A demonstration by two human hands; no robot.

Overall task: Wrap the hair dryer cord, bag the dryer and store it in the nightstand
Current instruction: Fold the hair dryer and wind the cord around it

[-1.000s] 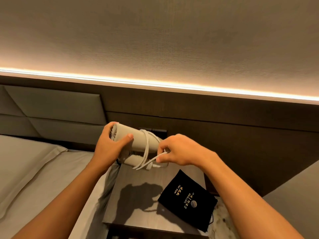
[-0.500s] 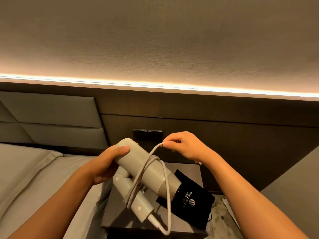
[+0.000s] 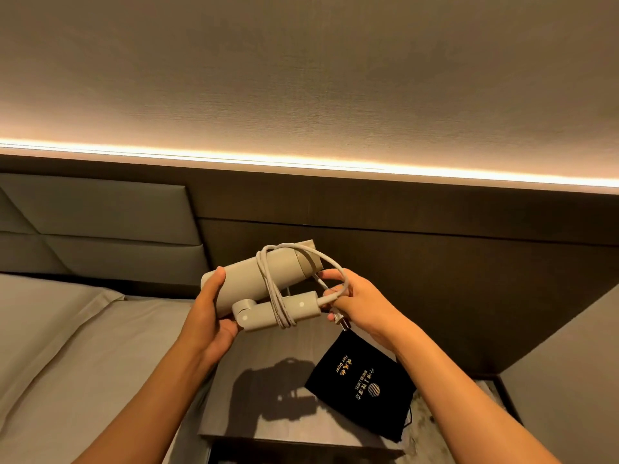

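The left hand (image 3: 214,309) is clasped around the rear of the beige cylindrical hair dryer (image 3: 264,279), its long axis running rightward; the right hand (image 3: 355,303) pinches the pale cord (image 3: 335,266) loop beyond the folded handle; the black fabric pouch (image 3: 361,383) lies below that grip, nearer the right hand.

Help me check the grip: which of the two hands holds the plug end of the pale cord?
The right hand: it pinches the cord with the plug below; the left hand cradles the beige folded hair dryer.

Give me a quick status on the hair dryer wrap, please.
Left hand grips hair dryer barrel; right hand holds cord end. Cord looped around dryer. Black bag waits on nightstand.
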